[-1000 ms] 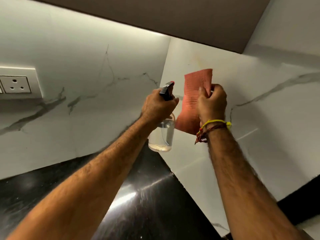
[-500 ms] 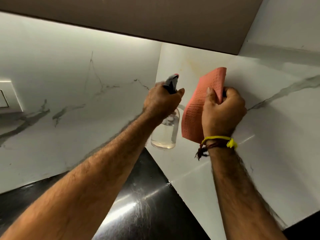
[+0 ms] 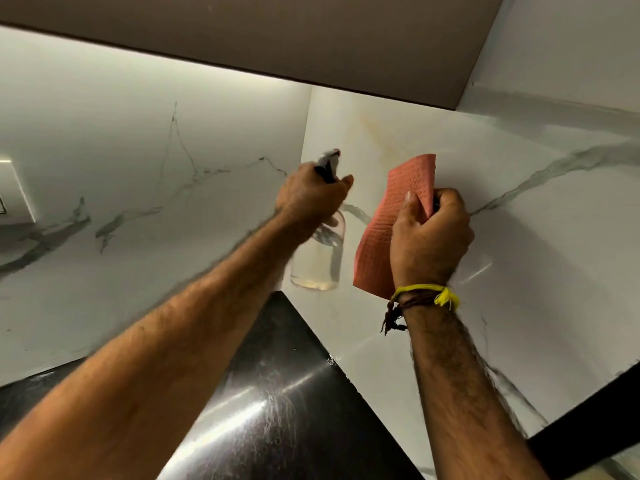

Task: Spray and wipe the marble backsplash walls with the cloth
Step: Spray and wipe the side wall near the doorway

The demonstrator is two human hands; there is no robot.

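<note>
The left hand's fingers (image 3: 341,181) are curling round the neck of a clear spray bottle (image 3: 318,261), the left hand (image 3: 311,199) gripping it just below the dark trigger head, whose nozzle is pointing toward the corner where the two walls meet. The bottle is hanging upright below the fist, with a little pale liquid sitting in its base. Just beside it, the right hand's fingers (image 3: 446,202) are clamping together on a salmon-pink cloth (image 3: 391,216), the right hand (image 3: 429,237) pinching it with the thumb in front. The cloth is standing up in front of the right-hand marble backsplash (image 3: 540,258); whether it is touching the stone cannot be told. Yellow and brown threads (image 3: 429,294) are circling the right wrist. The left-hand marble wall (image 3: 138,168) is carrying grey veins and a socket plate (image 3: 12,192) at the frame's edge. Below, a glossy black tabletop (image 3: 287,393) is reflecting light, and a brown cabinet underside (image 3: 277,32) is spanning the top.
</note>
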